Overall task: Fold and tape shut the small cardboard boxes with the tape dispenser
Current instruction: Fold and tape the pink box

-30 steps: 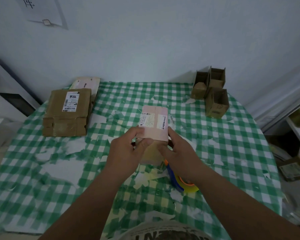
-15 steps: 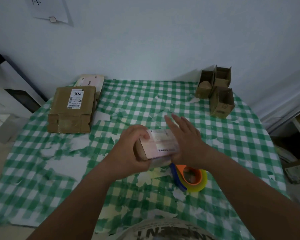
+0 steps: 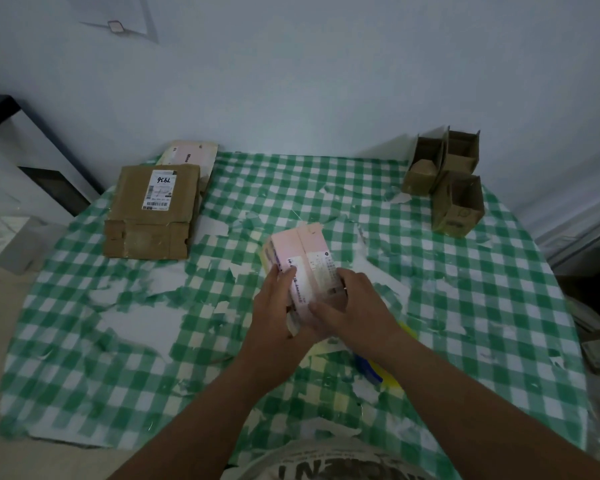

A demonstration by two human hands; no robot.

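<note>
Just below the centre of the frame we see a small pink cardboard box (image 3: 300,268), a smooth rectangular block with a white printed label on its top face; the label's print is too small and blurred to read. Our left hand (image 3: 274,306) grips the box's near-left edge, fingers curled over the top, while our right hand (image 3: 354,306) holds the near-right end with thumb and fingers wrapped round it — both grips pinch the box, which tilts away from us above the desk (image 3: 84,341).

Partly hidden under the right forearm, lower right of centre, lies the tape dispenser (image 3: 378,370), a glimpse of blue and yellow plastic.

A thin green-and-white checked cloth covers the desk, its pattern worn away in ragged white patches. At upper left lies a flat brown cardboard parcel (image 3: 153,213), creased, with a white barcode label handwritten "7956" upside down. Behind it, a pale flat carton (image 3: 191,154) shows the letters "Mino". At upper right stand three small open brown boxes (image 3: 447,178), matte and corrugated, clustered and touching — one stamped with a faint round mark.
</note>
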